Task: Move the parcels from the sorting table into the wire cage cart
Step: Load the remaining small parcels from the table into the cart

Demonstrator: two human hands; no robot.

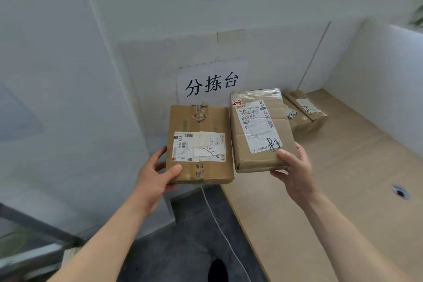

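The counter (343, 190) runs along my right, with the remaining parcels (305, 112) lying at its far end by the wall. I hold one box in each of my hands. My left hand (155, 174) grips the left parcel (199, 144) at its near corner, out over the floor. My right hand (295, 171) grips the right parcel (258, 130) likewise. With corner holds, I'd keep both level and turn slowly. I can't be sure of the cart; a dark frame (34, 224) is cut off at lower left. The fingers under both boxes are hidden.
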